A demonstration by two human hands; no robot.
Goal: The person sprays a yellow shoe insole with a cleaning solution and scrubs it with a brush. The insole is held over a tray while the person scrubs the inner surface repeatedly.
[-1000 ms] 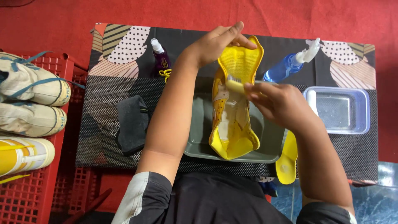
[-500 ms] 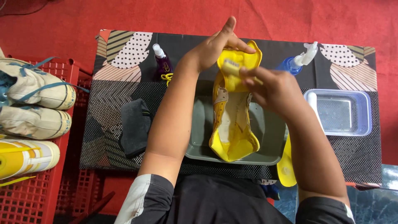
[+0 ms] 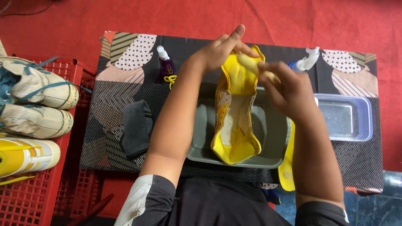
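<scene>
Red floor, patterned table point(image 3: 125, 54), both hands apparently gripping yellow shoe point(image 3: 236, 125) over grey tray point(image 3: 201, 138)

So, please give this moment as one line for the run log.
left hand: holds yellow shoe | right hand: at shoe top | below: grey tray

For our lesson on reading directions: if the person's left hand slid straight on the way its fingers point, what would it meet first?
The left hand points toward the right hand, across the top of the yellow shoe. It would likely meet the right hand's fingertips first, though depth is unclear.
</scene>
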